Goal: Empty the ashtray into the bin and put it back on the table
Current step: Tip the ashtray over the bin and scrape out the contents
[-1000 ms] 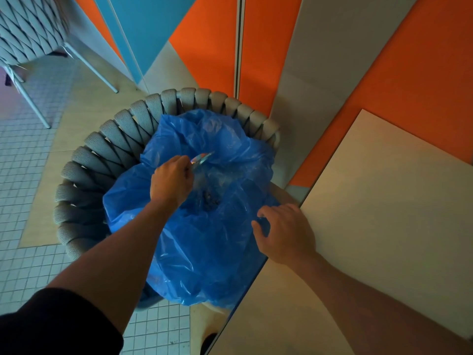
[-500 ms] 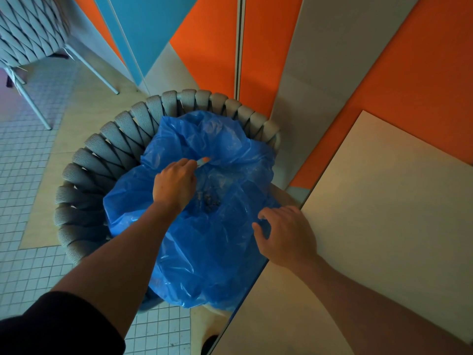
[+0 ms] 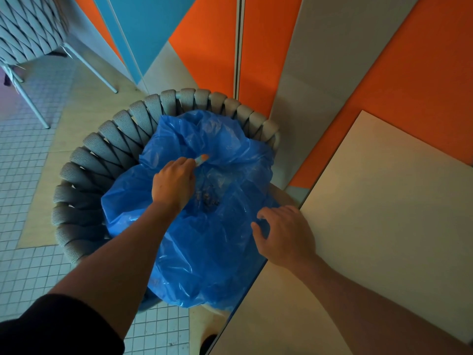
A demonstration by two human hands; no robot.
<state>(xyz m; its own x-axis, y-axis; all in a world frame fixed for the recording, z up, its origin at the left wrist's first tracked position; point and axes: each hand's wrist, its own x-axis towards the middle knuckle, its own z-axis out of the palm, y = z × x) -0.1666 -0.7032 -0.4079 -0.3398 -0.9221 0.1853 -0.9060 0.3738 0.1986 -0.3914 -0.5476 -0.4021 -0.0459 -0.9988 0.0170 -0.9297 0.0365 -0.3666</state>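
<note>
The left hand (image 3: 172, 181) is closed around a clear glass ashtray (image 3: 202, 158), tipped over the mouth of the blue plastic bin bag (image 3: 204, 242); only a thin glinting edge of it pokes out past the fingertips. Dark ash and butts (image 3: 208, 197) lie in the bag just below. The right hand (image 3: 285, 235), fingers loosely spread and holding nothing, rests on the bag's edge beside the pale beige table (image 3: 384, 213). The bag sits on a grey woven chair (image 3: 107, 147).
</note>
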